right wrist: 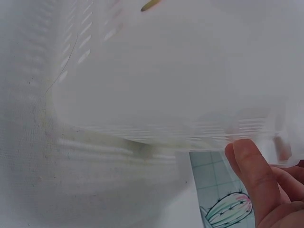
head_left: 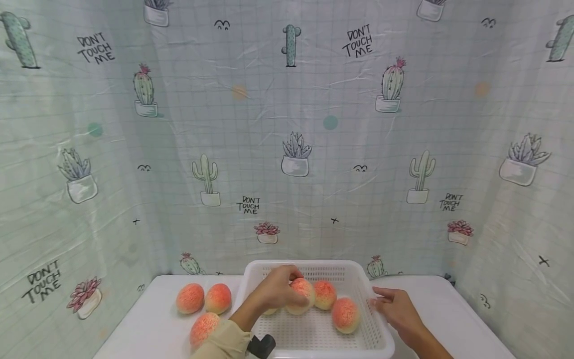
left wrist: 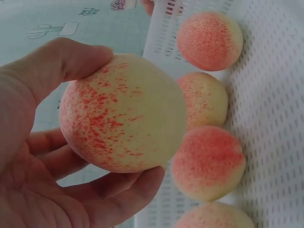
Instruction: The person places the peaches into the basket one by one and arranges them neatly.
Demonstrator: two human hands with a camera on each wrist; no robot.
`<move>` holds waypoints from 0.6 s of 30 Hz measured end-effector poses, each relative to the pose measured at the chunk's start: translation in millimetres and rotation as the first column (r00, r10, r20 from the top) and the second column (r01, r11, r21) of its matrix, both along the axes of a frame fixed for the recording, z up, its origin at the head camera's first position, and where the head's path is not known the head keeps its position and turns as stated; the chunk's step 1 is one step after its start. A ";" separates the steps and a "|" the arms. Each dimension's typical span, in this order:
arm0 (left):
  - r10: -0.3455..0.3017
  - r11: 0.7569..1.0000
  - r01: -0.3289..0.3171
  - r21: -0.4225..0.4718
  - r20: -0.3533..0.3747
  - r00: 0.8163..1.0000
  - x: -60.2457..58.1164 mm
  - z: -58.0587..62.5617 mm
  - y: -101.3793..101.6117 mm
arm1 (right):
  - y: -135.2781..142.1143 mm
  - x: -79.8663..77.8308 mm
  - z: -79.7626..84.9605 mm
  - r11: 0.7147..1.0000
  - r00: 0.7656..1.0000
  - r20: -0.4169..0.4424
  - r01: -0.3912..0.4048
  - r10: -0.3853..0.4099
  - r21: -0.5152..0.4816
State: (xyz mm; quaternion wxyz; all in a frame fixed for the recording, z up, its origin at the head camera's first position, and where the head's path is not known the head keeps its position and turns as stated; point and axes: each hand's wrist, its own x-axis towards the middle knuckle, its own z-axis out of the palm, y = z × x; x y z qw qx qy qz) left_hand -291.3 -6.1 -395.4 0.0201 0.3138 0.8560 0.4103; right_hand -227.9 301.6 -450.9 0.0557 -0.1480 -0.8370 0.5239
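Observation:
My left hand (head_left: pixel 280 289) holds a peach (left wrist: pixel 123 114) over the white plastic basket (head_left: pixel 314 353), its thumb on one side and fingertips on the other. The peach is pale yellow with red speckles. Several more peaches lie inside the basket, among them one peach (head_left: pixel 346 315) toward the right and another peach (head_left: pixel 325 294) farther back. Part of the basket's left inside is hidden behind my left hand. At the basket's right side, my right hand (head_left: pixel 399 311) grips the edge; the thumb (right wrist: pixel 254 166) presses the slotted wall in the right wrist view.
Left of the basket, on the white table (head_left: pixel 148 319), are a peach (head_left: pixel 190 298), a second peach (head_left: pixel 218 298) and a third peach (head_left: pixel 204 329) partly behind my left sleeve. A cactus-print curtain (head_left: pixel 314 199) encloses the table at the back and sides.

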 end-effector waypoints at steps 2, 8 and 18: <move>-0.001 1.000 0.001 0.012 0.022 1.000 -1.8 -2.4 4.7 | -0.5 -0.2 0.8 1.000 1.000 0.013 0.006 -0.006 -0.003; -0.004 1.000 0.004 0.000 0.089 0.996 -6.4 -9.4 16.4 | -0.3 1.0 -0.1 1.000 1.000 0.016 0.009 -0.009 0.000; 0.012 0.986 0.001 -0.167 0.081 0.997 -10.1 -20.3 32.5 | -2.5 1.6 -2.0 1.000 1.000 0.016 0.026 -0.026 -0.007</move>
